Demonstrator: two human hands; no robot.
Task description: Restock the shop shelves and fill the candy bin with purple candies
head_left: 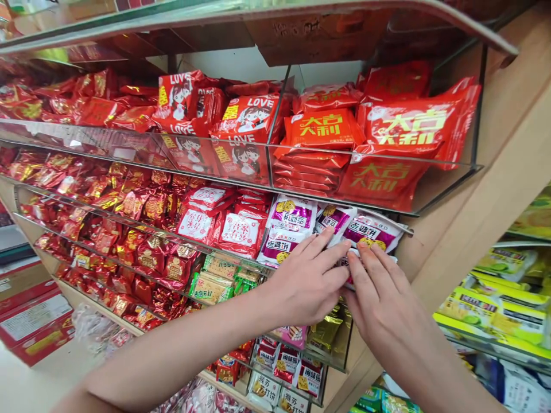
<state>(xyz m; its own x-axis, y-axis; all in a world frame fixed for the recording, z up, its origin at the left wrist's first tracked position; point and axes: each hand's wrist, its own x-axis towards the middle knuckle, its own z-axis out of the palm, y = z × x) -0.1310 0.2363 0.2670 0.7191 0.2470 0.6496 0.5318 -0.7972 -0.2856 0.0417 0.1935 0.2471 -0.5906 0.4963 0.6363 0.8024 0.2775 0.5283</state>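
Both of my hands are at the second tier of a glass-fronted snack shelf. My left hand (307,281) lies with fingers stretched out over the purple-and-white snack packets (293,215) in the right bin. My right hand (383,298) is beside it, fingers extended and pressing on a packet (348,265) whose edge shows between the two hands. Neither hand clearly grips it. More purple packets (370,229) lie just behind my fingertips.
Red "LOVE" packets (252,117) and red packets with yellow characters (400,129) fill the top tier. Small red and gold sweets (107,195) crowd the left bins. Green packets (215,281) sit below. A wooden post (495,189) and another shelf with yellow-green packs (503,304) stand at right.
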